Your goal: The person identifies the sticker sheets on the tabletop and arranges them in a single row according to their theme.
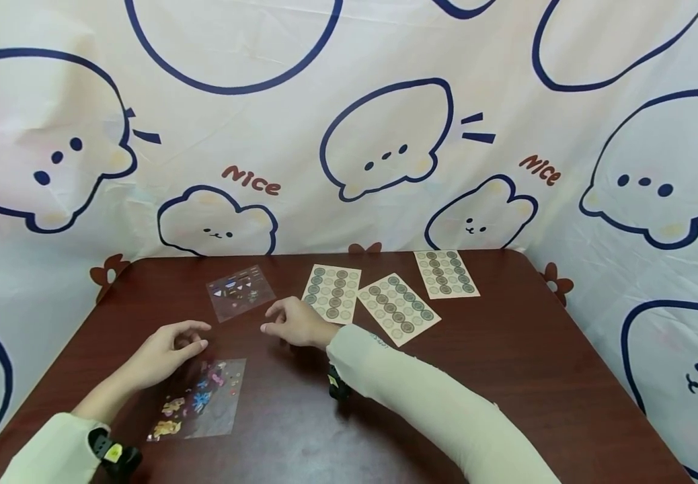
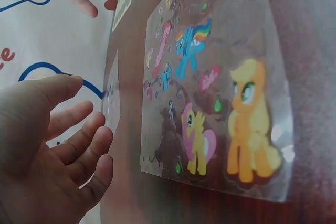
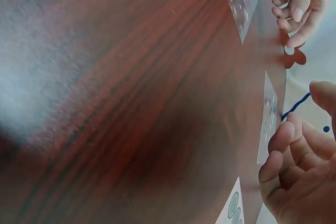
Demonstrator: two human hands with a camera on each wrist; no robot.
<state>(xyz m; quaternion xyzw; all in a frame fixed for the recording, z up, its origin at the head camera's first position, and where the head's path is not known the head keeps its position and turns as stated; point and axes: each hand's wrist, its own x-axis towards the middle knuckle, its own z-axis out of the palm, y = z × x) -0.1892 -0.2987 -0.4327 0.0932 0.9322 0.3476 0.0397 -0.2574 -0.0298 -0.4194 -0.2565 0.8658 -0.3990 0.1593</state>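
Note:
Just beyond a clear sticker sheet (image 1: 218, 400) with colourful ponies hovers my left hand (image 1: 158, 353), its fingers loosely bent around nothing. In the left wrist view, that pony sheet (image 2: 197, 103) lies to the right of the fingers. My right hand (image 1: 298, 323) reaches toward the middle of the table, fingers relaxed and holding nothing. Near its fingertips lies a second clear sheet (image 1: 240, 293) with small dark and white stickers. In the right wrist view the fingers (image 3: 283, 137) overlap this sheet's edge.
Right of my right hand lie three cream sheets of round stickers: one sheet (image 1: 332, 294) upright, one (image 1: 400, 308) angled, one (image 1: 447, 274) at the back edge. They rest on a dark brown table (image 1: 506, 376). A patterned cloth (image 1: 300, 148) hangs behind.

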